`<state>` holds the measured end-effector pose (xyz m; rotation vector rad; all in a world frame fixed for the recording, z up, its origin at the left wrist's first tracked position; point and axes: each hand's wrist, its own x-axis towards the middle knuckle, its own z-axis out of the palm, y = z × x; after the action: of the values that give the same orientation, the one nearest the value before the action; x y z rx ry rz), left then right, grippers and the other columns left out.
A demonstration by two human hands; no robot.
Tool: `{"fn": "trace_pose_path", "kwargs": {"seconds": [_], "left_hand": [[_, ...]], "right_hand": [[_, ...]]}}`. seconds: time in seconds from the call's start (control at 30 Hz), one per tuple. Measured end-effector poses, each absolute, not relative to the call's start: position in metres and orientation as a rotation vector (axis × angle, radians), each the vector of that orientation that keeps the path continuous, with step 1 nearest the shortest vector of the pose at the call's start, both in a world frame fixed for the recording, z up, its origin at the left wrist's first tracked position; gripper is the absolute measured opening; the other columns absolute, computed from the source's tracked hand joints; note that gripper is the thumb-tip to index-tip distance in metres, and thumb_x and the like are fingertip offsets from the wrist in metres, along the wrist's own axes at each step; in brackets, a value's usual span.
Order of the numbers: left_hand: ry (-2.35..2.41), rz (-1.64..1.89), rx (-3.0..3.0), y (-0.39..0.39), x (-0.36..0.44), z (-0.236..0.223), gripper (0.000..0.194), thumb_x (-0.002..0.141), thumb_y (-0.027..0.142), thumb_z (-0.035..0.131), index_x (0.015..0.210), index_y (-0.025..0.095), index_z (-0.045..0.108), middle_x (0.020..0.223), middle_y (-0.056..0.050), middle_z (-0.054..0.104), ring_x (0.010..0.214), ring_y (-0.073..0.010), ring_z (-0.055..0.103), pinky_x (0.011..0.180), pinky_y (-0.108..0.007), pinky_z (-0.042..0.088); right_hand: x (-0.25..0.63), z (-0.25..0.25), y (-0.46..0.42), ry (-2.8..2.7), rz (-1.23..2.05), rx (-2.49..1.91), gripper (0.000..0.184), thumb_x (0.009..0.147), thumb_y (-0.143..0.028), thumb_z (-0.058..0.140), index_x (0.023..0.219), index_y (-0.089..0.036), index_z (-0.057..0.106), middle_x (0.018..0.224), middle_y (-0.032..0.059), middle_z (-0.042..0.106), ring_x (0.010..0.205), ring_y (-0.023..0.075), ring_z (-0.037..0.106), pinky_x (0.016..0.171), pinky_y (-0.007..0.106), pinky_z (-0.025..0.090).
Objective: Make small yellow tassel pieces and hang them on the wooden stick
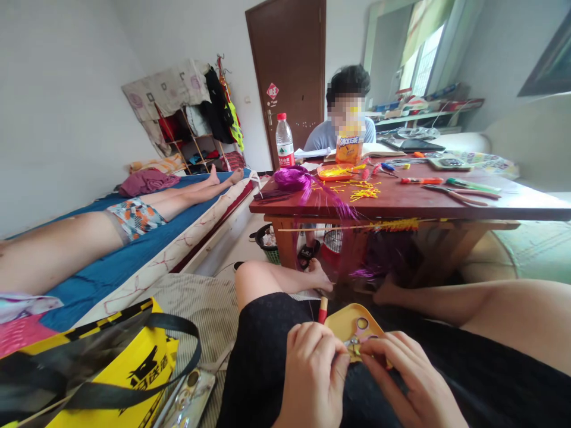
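My left hand (314,371) and my right hand (404,371) meet above my lap, both closed in a pinch. Between the fingertips is a tiny yellowish piece, too small to name. Just behind the fingers, a shallow yellow tray (343,314) rests on my lap. A pair of scissors (361,324) with a pinkish handle lies in it, its blades partly hidden by my hands. Beside the tray's left edge stands a red stick with a pale wooden tip (323,304), its lower part covered by my left hand.
Ahead is a red-brown table (401,205) bearing purple strands (292,181), small yellow pieces (366,190), pliers (464,193) and bottles. A person (350,107) sits behind it. To the left, another person lies on a bed (134,276); a yellow bag (129,371) and a phone (191,395) are nearer.
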<state>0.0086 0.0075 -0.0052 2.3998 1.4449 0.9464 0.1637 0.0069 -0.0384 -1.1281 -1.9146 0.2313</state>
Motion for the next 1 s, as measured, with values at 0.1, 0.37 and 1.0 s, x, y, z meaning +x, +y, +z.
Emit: {"fn": "trace_pose_path", "kwargs": {"seconds": [0.1, 0.37, 1.0], "left_hand": [[1.441, 0.964, 2.402, 0.007, 0.009, -0.006, 0.017, 0.085, 0.020, 0.044, 0.071, 0.017, 0.052, 0.072, -0.003, 0.057, 0.072, -0.0168, 0.052, 0.070, -0.031, 0.037], [1.443, 0.996, 2.399, 0.006, 0.011, -0.006, 0.019, 0.086, 0.018, 0.042, 0.069, 0.017, 0.050, 0.071, -0.002, 0.056, 0.071, -0.0167, 0.051, 0.071, -0.032, 0.036], [1.428, 1.000, 2.450, 0.006, 0.010, -0.003, 0.022, 0.088, 0.021, 0.039, 0.070, 0.017, 0.051, 0.071, -0.002, 0.057, 0.071, -0.0162, 0.053, 0.070, -0.032, 0.036]], "right_hand": [[0.158, -0.038, 0.005, -1.858, 0.285, -1.139, 0.015, 0.086, -0.025, 0.044, 0.078, -0.022, 0.056, 0.068, 0.0013, 0.059, 0.067, 0.0169, 0.055, 0.065, 0.030, 0.047], [0.169, -0.040, 0.008, -1.968, 0.205, -1.113, 0.004, 0.082, -0.025, 0.053, 0.083, -0.022, 0.055, 0.070, 0.0016, 0.061, 0.066, 0.0173, 0.056, 0.061, 0.028, 0.048], [0.166, -0.038, 0.005, -1.976, 0.190, -1.077, 0.010, 0.080, -0.022, 0.055, 0.090, -0.022, 0.054, 0.074, 0.0018, 0.063, 0.070, 0.0177, 0.057, 0.065, 0.029, 0.048]]}}
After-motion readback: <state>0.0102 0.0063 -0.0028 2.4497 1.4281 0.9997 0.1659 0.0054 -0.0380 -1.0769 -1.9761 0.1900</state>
